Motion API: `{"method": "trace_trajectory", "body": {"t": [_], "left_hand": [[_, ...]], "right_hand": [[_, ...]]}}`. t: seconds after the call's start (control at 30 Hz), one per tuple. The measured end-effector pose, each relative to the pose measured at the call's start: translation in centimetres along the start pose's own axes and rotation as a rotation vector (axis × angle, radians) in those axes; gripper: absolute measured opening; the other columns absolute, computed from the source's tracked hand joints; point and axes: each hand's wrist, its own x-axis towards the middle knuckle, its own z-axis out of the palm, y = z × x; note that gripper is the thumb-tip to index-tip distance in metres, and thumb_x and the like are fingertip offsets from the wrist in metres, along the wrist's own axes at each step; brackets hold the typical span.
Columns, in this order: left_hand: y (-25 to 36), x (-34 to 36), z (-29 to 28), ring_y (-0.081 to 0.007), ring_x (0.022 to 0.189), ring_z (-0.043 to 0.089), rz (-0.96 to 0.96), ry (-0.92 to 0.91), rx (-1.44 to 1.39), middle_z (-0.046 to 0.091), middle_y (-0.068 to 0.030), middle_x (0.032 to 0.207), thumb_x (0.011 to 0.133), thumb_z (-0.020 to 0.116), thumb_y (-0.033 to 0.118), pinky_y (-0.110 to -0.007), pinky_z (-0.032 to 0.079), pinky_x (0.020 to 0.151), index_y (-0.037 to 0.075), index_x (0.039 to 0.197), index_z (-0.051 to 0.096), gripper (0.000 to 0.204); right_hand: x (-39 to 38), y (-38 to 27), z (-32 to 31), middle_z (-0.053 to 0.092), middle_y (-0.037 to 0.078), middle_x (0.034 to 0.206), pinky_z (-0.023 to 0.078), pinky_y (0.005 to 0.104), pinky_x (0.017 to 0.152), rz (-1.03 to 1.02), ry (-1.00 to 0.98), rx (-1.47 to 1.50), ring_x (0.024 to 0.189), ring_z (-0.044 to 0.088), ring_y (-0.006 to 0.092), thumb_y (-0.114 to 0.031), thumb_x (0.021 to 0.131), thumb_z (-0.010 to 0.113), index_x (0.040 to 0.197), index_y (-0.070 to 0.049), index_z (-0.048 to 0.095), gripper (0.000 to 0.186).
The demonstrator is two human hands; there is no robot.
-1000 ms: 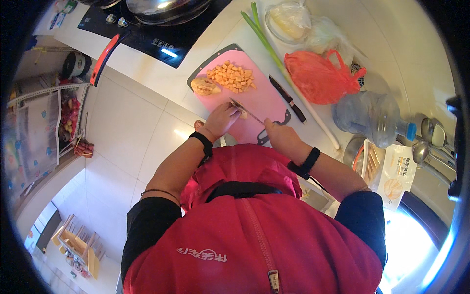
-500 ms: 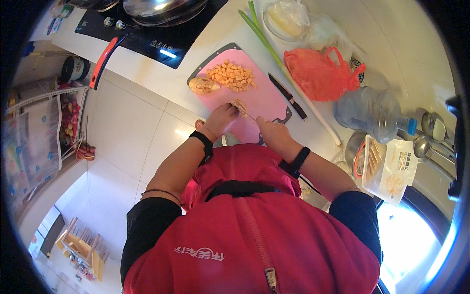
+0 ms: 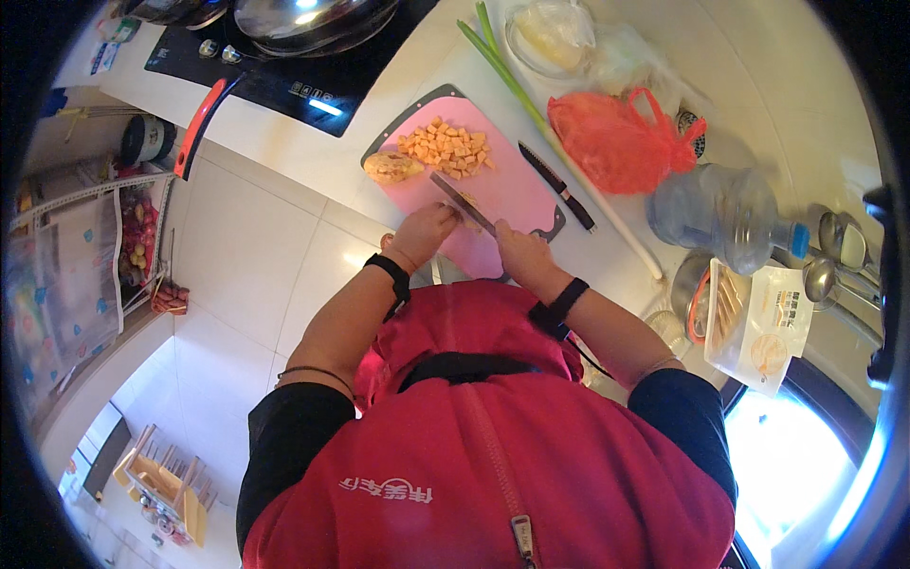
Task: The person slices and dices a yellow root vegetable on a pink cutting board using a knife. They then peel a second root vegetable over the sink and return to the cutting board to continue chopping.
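My right hand [image 3: 524,254] is closed round the handle of a kitchen knife [image 3: 462,201], its broad blade slanting up and left over the pink cutting board [image 3: 517,175]. My left hand [image 3: 427,232] is closed beside the blade, fingers bent against a pale tan piece of food [image 3: 471,200] mostly hidden by the knife and fingers. A heap of orange vegetable cubes [image 3: 445,147] lies farther up the board. Left of the heap sits a larger yellow-orange chunk [image 3: 392,168], probably of the same vegetable.
Right of the board lie a black knife [image 3: 557,187], a long green onion [image 3: 540,119], a red plastic bag [image 3: 607,142] and a large clear blue bottle [image 3: 716,218]. A black cooktop [image 3: 346,81] with a pan [image 3: 313,24] stands far left; its red-edged handle [image 3: 197,128] overhangs the counter edge.
The knife's blade has turned to show its broad side, now reaching up and left across the piece of food. Both hands have stayed nearly in place.
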Motion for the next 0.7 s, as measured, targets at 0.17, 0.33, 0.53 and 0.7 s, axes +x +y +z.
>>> {"method": "trace_trajectory", "body": {"t": [0.17, 0.33, 0.53, 0.7], "left_hand": [[-0.3, -0.3, 0.5, -0.0301, 0.107, 0.061, 0.036, 0.034, 0.064, 0.064, -0.0115, 0.113, 0.083, 0.054, 0.010, -0.039, 0.052, 0.090, 0.006, 0.113, 0.065, 0.032], [-0.3, -0.1, 0.2, -0.0267, 0.101, 0.061, 0.081, 0.141, 0.059, 0.064, -0.0091, 0.108, 0.081, 0.056, 0.009, -0.035, 0.053, 0.085, 0.004, 0.108, 0.066, 0.030], [-0.7, 0.9, -0.9, -0.0301, 0.107, 0.060, 0.002, -0.027, 0.015, 0.062, -0.0118, 0.114, 0.082, 0.055, 0.009, -0.039, 0.051, 0.091, 0.004, 0.113, 0.063, 0.032], [-1.3, 3.0, -1.8, -0.0306, 0.106, 0.056, 0.215, 0.097, 0.111, 0.057, -0.0125, 0.117, 0.079, 0.059, 0.008, -0.039, 0.049, 0.091, 0.004, 0.119, 0.057, 0.040]], "right_hand": [[-2.2, -0.5, -1.1, 0.067, 0.023, 0.080, 0.054, 0.0524, 0.061, -0.037, -0.046, 0.008, 0.073, 0.068, 0.0417, -0.010, 0.091, 0.047, 0.106, -0.001, 0.044, 0.017], [-0.8, -0.5, 1.1, 0.067, 0.023, 0.078, 0.053, 0.0526, 0.061, -0.084, 0.027, 0.079, 0.073, 0.068, 0.0421, -0.009, 0.091, 0.047, 0.105, 0.000, 0.044, 0.016], [1.8, 0.0, 2.0, 0.067, 0.025, 0.081, 0.052, 0.0541, 0.062, -0.005, 0.090, 0.089, 0.075, 0.067, 0.0440, -0.013, 0.094, 0.047, 0.108, -0.001, 0.045, 0.019], [-2.4, 2.4, 0.6, 0.067, 0.028, 0.085, 0.052, 0.0557, 0.068, 0.217, 0.150, 0.194, 0.079, 0.066, 0.0461, -0.021, 0.098, 0.047, 0.115, -0.005, 0.045, 0.024]]}}
